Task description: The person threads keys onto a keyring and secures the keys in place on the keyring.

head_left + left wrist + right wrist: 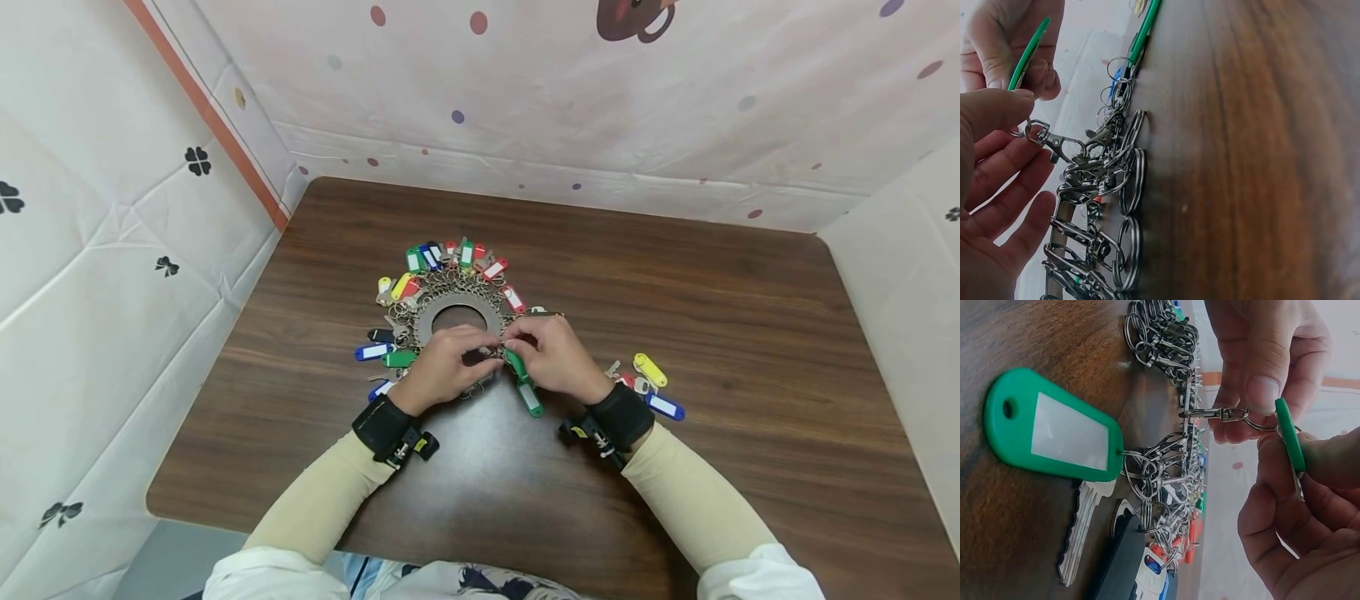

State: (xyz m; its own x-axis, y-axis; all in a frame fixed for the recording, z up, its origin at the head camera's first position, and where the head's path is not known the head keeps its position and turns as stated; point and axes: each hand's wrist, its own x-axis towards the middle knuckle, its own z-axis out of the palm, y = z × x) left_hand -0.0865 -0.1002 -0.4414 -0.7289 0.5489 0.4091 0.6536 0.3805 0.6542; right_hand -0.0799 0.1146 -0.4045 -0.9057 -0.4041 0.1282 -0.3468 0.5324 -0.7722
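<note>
Nearest the body, black wristbands (382, 425) circle both wrists, and beyond them the hands meet at the near side of a grey metal ring (457, 298) on the table (765, 350). The left hand (442, 367) pinches a small split ring (1260, 424) between thumb and fingertip, other fingers loosely spread, probably to steady the swivel clasp (1213, 414). The right hand (551, 354) grips a green tag (1290, 437) between thumb and curled fingers, edge-on, likely so the split ring can be worked. Another green tag (1072, 431) lies below on the table, its white label unmarked as far as can be told. Off to the right, a yellow tag (649, 369) and a blue tag (665, 407) lie apart from the metal ring, perhaps for working room. Farther round it, a red tag (512, 298) and others fan outward, their labels too small to read. Behind hangs a wall cloth (525, 83) printed with a brown cup (626, 18), no brand legible
</note>
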